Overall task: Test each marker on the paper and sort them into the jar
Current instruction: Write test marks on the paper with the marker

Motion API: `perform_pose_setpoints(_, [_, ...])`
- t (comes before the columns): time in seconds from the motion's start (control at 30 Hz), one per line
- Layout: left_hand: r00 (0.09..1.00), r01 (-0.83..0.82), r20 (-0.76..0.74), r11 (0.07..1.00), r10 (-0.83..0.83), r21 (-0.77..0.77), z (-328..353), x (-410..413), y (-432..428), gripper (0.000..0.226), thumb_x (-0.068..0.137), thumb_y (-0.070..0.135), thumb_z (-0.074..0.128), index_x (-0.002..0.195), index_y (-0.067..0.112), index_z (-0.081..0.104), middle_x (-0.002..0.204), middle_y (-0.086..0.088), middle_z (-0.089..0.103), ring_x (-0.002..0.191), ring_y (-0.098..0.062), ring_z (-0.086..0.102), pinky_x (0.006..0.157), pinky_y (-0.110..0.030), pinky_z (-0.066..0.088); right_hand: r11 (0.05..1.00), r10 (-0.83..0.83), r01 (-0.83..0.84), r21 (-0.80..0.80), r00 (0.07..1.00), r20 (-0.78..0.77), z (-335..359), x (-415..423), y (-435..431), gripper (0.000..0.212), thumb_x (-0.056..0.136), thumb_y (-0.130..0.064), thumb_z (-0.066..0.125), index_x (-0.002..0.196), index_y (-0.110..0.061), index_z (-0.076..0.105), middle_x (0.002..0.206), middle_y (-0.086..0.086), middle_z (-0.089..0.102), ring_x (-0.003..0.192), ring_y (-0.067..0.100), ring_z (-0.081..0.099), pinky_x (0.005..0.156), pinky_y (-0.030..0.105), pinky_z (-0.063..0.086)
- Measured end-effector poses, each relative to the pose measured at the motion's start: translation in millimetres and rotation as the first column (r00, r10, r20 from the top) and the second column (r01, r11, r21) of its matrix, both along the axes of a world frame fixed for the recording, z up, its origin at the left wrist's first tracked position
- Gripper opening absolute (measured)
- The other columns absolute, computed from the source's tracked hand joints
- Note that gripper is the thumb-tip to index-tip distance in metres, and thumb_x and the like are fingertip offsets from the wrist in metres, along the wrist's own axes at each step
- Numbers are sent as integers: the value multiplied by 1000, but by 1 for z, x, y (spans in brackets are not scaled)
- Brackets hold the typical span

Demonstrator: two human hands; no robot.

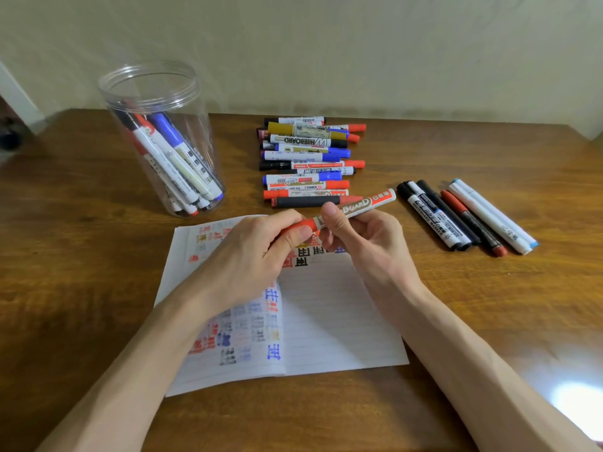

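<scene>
Head view. Both hands meet over the far edge of the paper (332, 321), sharing one red whiteboard marker (362, 205). Left hand (257, 256): fingers curled round the red cap (301, 226) end. Right hand (365, 236): thumb and fingers pinch the printed barrel just beside the left hand's grip. The marker is held clear of the paper, nearly level, with its tail end slanting away toward the far right of the sheet. Whether the cap is coming off or going on cannot be told from this view; the seam is mostly hidden under the left fingers.

Progress, judged from the layout. The paper lies on the table (81, 256) directly below the hands and already carries many test marks in red, blue, black and a paler tone, mostly on its left half and along its far edge. Beyond the paper's far left corner stands the clear jar (199, 132), upright and open, with several sorted markers (176, 158) leaning inside. Beyond the paper's far edge, just past the hands, lies a stacked pile of markers (306, 158), probably the untested stock. Well to the right of the paper lies a small row of markers (463, 216), set apart from both jar and pile, perhaps rejects. The task appears partly done, with the larger share of markers not yet in the jar.
</scene>
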State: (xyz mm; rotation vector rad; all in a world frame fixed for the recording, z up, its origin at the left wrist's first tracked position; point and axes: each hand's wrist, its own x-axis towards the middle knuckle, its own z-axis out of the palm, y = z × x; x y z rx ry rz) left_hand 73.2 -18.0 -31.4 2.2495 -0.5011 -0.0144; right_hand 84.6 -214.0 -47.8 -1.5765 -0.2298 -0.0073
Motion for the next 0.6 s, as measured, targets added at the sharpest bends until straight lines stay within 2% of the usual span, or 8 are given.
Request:
perform_pose_setpoints(0.07, [1000,24,-18,999,-25,-40,3,-1,0,25,109,37,45,107,29,69,85,22,71,81,-2,67,65,-20,49,1000,12,-12,-4,1000,9,1,-1,0,34,102,-34,66,91,-2,70,82,12,71,77,20,66,78,34,58])
perform_pose_setpoints(0.17, [997,53,-51,994,-58,-101,7,-1,-1,24,109,31,46,106,27,69,78,29,68,75,5,65,65,-11,44,1000,21,-21,-1,999,34,2,-2,-1,30,102,-32,66,93,-3,71,83,8,72,79,23,67,81,37,59])
perform_pose_setpoints(0.23, [992,74,-92,987,-88,-144,8,0,-1,25,109,32,45,105,29,70,74,25,67,70,2,64,64,-15,45,1000,29,-29,3,998,51,3,-2,-2,28,102,-29,66,96,-2,71,83,5,73,79,22,68,79,35,58])
perform_pose_setpoints(0.33, [986,81,-130,981,-105,-176,8,1,1,29,108,38,45,92,40,69,68,15,63,63,-3,55,58,-33,47,1000,28,-28,7,998,56,4,-3,-2,27,102,-28,66,97,-1,71,83,3,73,79,22,68,78,30,56])
perform_pose_setpoints(0.4, [986,75,-134,980,-101,-186,7,1,0,28,108,38,45,93,37,69,69,17,64,63,-2,56,58,-26,45,1000,25,-26,8,999,46,3,-1,-2,27,103,-28,66,97,-2,71,84,7,73,82,27,70,81,32,58])
perform_pose_setpoints(0.43, [990,62,-112,982,-83,-179,6,1,-1,26,108,37,46,99,34,70,74,19,68,67,-2,61,60,-24,48,1000,26,-26,18,999,34,3,-1,-2,27,103,-28,66,96,-3,71,85,9,73,84,29,71,83,33,58])
perform_pose_setpoints(0.5, [1000,13,-18,993,-15,-115,1,2,-3,23,107,40,49,110,31,70,88,13,73,82,-7,69,68,-33,57,997,29,-27,78,999,-16,3,0,0,28,102,-31,67,95,-4,72,86,11,72,83,27,69,85,35,58])
perform_pose_setpoints(0.6, [986,-54,157,998,51,16,-7,1,-3,23,104,43,53,113,27,67,86,10,71,82,-11,68,67,-38,54,987,19,-3,161,995,-101,-1,0,2,47,95,-41,71,100,5,73,83,13,70,77,21,64,78,33,54])
